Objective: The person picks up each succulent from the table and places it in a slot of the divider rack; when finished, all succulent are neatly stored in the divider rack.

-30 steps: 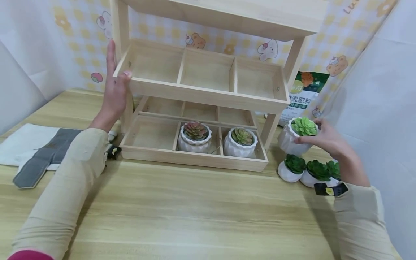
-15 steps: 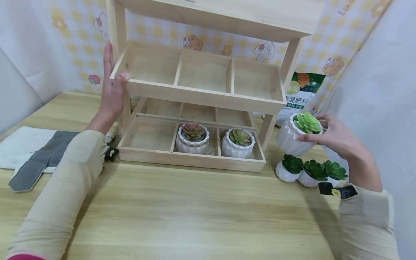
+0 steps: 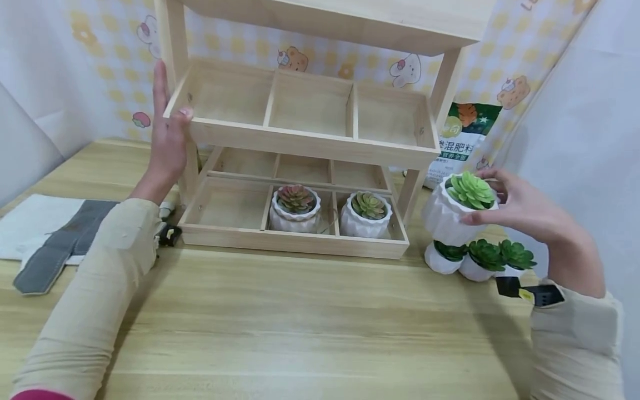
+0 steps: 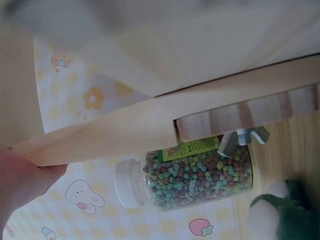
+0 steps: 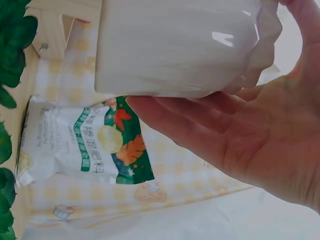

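Bright-green potted succulent (image 3: 452,214) is gripped by right hand (image 3: 537,208), raised, not yet shelved. Wooden rack (image 3: 310,143) is held at its side by left hand (image 3: 167,145). Between hands, two potted succulents (image 3: 366,215) are seated in bottom tray (image 3: 295,243). Below right hand, three small pots (image 3: 475,270) are parked on tabletop (image 3: 300,322), seemingly unplaced.

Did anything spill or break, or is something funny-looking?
I can't see anything spilled or broken. The white pot with the bright green plant looks a bit tipped, but the right hand is holding it. The pellet jar has its lid on.
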